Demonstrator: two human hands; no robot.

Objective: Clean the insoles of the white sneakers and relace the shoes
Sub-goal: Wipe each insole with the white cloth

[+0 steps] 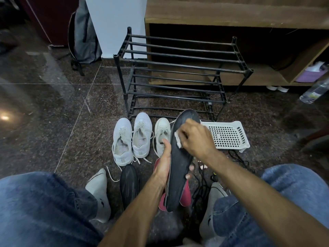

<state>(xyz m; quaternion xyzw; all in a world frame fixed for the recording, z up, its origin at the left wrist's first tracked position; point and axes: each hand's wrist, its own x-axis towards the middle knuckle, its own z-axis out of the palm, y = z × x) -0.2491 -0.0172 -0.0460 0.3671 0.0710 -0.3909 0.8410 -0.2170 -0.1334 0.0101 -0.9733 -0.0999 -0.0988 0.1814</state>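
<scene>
1. no word, number or brand name can be read anywhere in this view.
2. the left grey sock (99, 193) bears a small dark swoosh-like mark near its ankle, with no letters to it.
3. the right grey sock (211, 207) bears a like dark mark, also without letters.
4. the clear bottle (314, 91) lying at the right edge carries a label with a yellow patch, too blurred to read.

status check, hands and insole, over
Left hand grips dark insole. Right hand presses white wipe on it. Second insole on floor. Nothing obstructing.
</scene>
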